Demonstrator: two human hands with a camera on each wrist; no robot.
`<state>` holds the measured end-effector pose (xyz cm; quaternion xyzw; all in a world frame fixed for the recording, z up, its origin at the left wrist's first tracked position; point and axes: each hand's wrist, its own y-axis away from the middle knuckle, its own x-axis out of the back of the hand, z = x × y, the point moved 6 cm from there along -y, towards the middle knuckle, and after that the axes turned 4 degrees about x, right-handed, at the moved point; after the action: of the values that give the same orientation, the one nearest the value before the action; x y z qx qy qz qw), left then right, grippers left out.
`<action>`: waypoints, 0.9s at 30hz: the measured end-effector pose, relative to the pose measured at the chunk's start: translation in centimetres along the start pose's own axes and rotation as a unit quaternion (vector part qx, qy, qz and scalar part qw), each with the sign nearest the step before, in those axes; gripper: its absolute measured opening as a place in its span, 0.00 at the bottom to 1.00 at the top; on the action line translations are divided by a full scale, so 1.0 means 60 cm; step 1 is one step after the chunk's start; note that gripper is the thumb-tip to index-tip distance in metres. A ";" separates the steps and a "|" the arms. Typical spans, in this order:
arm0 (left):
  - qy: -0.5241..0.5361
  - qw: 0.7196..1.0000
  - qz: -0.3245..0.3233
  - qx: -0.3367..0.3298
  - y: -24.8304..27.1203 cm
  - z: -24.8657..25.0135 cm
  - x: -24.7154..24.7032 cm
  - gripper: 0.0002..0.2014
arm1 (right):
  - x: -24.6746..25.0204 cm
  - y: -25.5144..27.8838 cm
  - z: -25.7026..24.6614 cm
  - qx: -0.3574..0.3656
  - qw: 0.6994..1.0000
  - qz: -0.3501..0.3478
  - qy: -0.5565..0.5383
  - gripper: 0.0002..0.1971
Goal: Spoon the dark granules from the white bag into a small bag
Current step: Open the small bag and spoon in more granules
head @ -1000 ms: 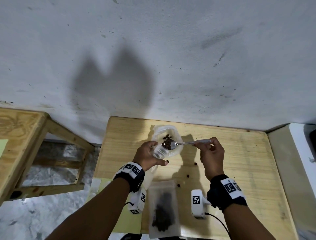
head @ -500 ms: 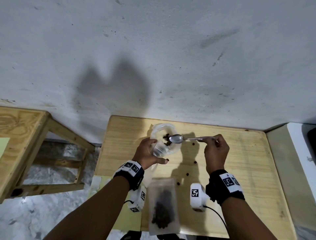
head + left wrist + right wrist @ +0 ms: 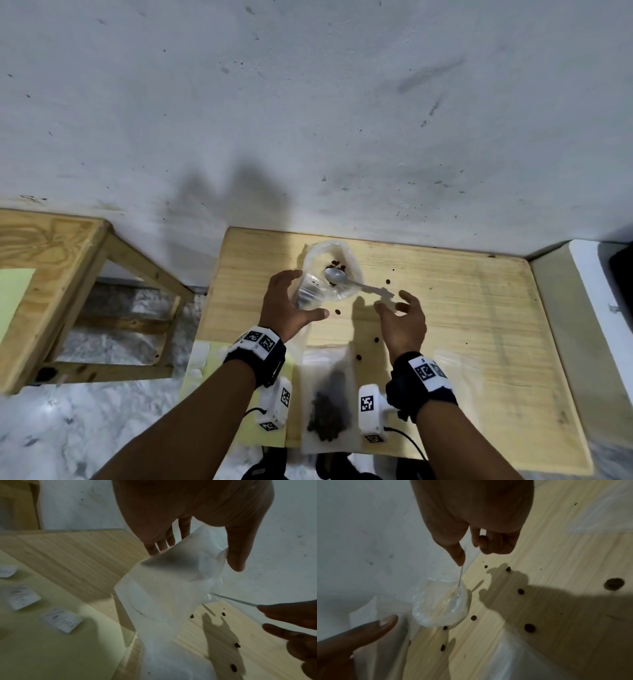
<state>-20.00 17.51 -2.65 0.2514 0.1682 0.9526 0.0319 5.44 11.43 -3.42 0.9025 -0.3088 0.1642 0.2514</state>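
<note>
My left hand holds a small clear bag upright between thumb and fingers, mouth open. A few dark granules lie inside it. A metal spoon rests with its empty bowl in the bag and its handle sticks out to the right. My right hand is spread open just behind the handle's end, its thumb beside the handle. The white bag, with a dark heap of granules, lies flat between my wrists at the table's front edge.
Loose granules are scattered on the wooden table between the bags. A pale yellow sheet with small white labels lies at the front left. An empty clear bag lies at the right. A wooden frame stands left, the wall close behind.
The spoon emptied its granules into the small bag. My right hand then let go of the handle and drew back, opening. The spoon stays in the bag. My left hand keeps its hold.
</note>
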 end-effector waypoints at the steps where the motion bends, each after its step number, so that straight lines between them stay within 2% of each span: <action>1: 0.002 1.000 -0.001 0.000 0.006 0.004 0.003 0.48 | 0.011 0.010 -0.013 0.025 1.000 0.018 -0.001 0.21; 3: 0.013 1.000 -0.010 -0.002 0.012 0.011 0.001 0.49 | 0.017 0.027 -0.048 0.087 0.995 0.000 -0.037 0.13; 5: 0.020 0.999 -0.016 -0.020 0.019 0.024 -0.004 0.49 | 0.001 0.053 -0.094 0.159 0.978 -0.119 -0.061 0.06; 7: 0.018 0.998 -0.019 -0.050 0.026 0.041 -0.012 0.49 | -0.020 0.082 -0.130 0.205 0.947 -0.248 -0.017 0.05; 9: 0.005 0.996 -0.014 -0.088 0.034 0.063 -0.017 0.48 | -0.033 0.095 -0.147 0.237 0.919 -0.304 0.078 0.10; 11: 0.010 0.994 -0.017 -0.106 0.040 0.081 -0.019 0.48 | -0.037 0.096 -0.158 0.270 0.901 -0.303 0.154 0.12; 12: 0.016 0.994 -0.026 -0.106 0.043 0.087 -0.020 0.49 | -0.037 0.092 -0.162 0.280 0.900 -0.292 0.164 0.09; 15: 0.038 0.993 -0.052 -0.103 0.048 0.102 -0.019 0.52 | -0.024 0.080 -0.173 0.302 0.913 -0.238 0.136 0.02; 17: 0.084 0.991 -0.042 -0.094 0.046 0.109 -0.009 0.41 | -0.009 0.071 -0.180 0.311 0.923 -0.195 0.115 0.05; 20: 0.160 0.985 0.003 -0.067 0.041 0.121 0.014 0.09 | 0.011 0.062 -0.185 0.319 0.932 -0.149 0.082 0.08; 21: 0.167 0.983 0.014 -0.067 0.040 0.126 0.020 0.06 | 0.017 0.061 -0.188 0.319 0.935 -0.147 0.060 0.09; 24: 0.196 0.979 0.016 -0.060 0.039 0.137 0.026 0.11 | 0.025 0.064 -0.198 0.322 0.934 -0.156 0.012 0.14; 27: 0.219 0.974 0.019 -0.060 0.040 0.142 0.026 0.08 | 0.028 0.065 -0.206 0.289 0.942 -0.164 -0.047 0.22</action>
<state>-17.15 18.08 5.88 0.0370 0.1086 0.9934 -0.0087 2.46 14.80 8.84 0.9812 -0.1072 0.1601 -0.0118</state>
